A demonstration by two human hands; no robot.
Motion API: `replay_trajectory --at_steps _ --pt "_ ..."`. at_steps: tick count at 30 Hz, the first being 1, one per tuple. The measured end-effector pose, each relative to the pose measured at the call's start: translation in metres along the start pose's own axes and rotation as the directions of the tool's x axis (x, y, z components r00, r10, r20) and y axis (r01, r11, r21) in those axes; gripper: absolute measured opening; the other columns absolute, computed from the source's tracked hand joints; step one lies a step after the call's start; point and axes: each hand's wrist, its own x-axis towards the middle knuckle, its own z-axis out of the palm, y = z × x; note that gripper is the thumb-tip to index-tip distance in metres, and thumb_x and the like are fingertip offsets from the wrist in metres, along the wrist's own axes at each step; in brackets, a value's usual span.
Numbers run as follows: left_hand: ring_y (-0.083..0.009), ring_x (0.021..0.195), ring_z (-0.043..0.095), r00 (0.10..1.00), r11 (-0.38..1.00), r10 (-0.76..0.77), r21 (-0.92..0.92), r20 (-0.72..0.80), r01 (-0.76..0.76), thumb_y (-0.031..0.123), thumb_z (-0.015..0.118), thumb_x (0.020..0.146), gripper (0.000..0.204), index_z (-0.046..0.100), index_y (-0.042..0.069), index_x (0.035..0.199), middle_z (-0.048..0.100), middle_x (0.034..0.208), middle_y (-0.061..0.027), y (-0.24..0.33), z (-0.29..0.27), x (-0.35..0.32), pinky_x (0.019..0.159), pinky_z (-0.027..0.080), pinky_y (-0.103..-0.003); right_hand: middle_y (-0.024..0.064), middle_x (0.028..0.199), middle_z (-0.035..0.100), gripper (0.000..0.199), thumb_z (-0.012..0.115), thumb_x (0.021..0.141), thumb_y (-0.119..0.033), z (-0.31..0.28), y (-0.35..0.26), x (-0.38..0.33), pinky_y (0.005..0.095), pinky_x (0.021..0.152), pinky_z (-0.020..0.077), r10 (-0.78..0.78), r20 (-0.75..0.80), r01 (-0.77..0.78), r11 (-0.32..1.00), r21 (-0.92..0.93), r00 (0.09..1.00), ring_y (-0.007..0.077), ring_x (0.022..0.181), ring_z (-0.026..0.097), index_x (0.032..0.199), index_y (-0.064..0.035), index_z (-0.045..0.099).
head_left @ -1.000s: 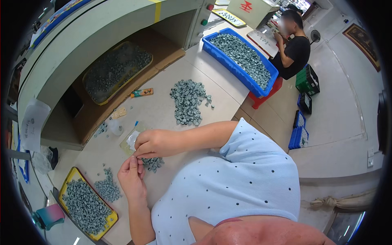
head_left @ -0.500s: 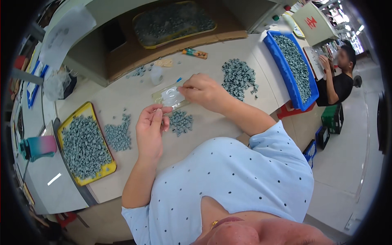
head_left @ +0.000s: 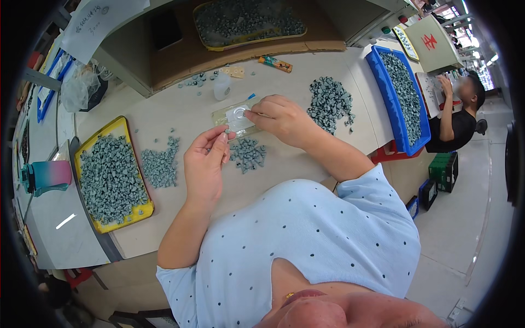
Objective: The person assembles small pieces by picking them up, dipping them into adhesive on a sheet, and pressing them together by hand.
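yellow tray (head_left: 121, 130), blue bin (head_left: 383, 93), pink-teal cup (head_left: 46, 176)

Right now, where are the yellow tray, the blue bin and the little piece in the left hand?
yellow tray (head_left: 121, 127): head view, bare top rim.
blue bin (head_left: 383, 87): head view, left wall.
small grey part (head_left: 227, 131): head view, its middle, at the left fingers.

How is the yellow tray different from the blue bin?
The yellow tray lies by the left hand, shallow and short; the blue bin lies beyond the right hand at the table's right edge, deeper and longer. Both hold small grey-green parts.
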Motion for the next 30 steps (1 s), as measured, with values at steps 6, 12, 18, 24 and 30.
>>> replay_trajectory --at_steps 6,12,18,24,30 --pt "-0.0051 0.06 0.041 0.999 0.978 0.024 0.209 -0.038 -0.016 0.01 0.052 0.092 0.016 0.056 -0.003 0.101 0.062 0.084 -0.0071 0.0 0.002 -0.003 0.054 0.036 -0.018 0.0043 0.084 0.063 0.016 0.066 0.079 -0.005 -0.002 -0.013 0.004 0.0232 0.067 0.047 0.598 0.188 -0.587 0.59 0.555 0.779 0.0126 0.073 0.059 0.094 0.0004 0.063" --pt "-0.004 0.058 0.04 0.997 0.942 0.081 0.326 0.015 -0.082 0.019 0.048 0.095 0.019 0.051 0.002 0.086 0.051 0.069 0.0009 -0.002 0.002 -0.004 0.051 0.033 -0.017 0.0034 0.088 0.062 0.012 0.063 0.084 -0.009 -0.005 -0.021 0.009 0.0208 0.069 0.0466 0.616 0.544 -0.64 -0.082 0.764 0.57 0.0064 0.078 0.056 0.089 0.0018 0.061" --pt "-0.0044 0.053 0.031 0.989 0.992 -0.126 0.023 0.077 0.124 0.025 0.044 0.097 0.029 0.046 0.005 0.076 0.039 0.063 0.0032 -0.001 0.001 -0.004 0.045 0.026 -0.021 0.0033 0.082 0.061 0.008 0.067 0.079 -0.003 0.005 -0.034 0.006 0.0216 0.066 0.0468 0.641 0.345 -0.55 0.147 0.822 0.686 0.0093 0.075 0.058 0.083 0.0016 0.062" --pt "-0.0066 0.051 0.028 0.972 0.964 -0.226 -0.13 0.06 0.232 0.024 0.043 0.097 0.03 0.045 0.006 0.073 0.036 0.061 0.0023 0.003 0.007 -0.006 0.044 0.024 -0.022 0.0071 0.076 0.059 0.014 0.071 0.067 0.005 0.013 -0.048 0.01 0.0261 0.055 0.0469 0.379 -0.216 -0.224 0.826 0.517 0.9 0.019 0.064 0.058 0.078 -0.0006 0.064" --pt "-0.0067 0.052 0.029 0.966 0.957 -0.25 -0.132 0.072 0.257 0.024 0.043 0.097 0.03 0.045 0.005 0.074 0.036 0.062 0.0023 0.004 0.007 -0.008 0.044 0.024 -0.022 0.007 0.077 0.059 0.017 0.072 0.065 0.004 0.019 -0.041 0.012 0.0299 0.055 0.045 0.114 -0.33 -0.009 0.953 0.303 0.937 0.02 0.063 0.056 0.079 0.0008 0.064"
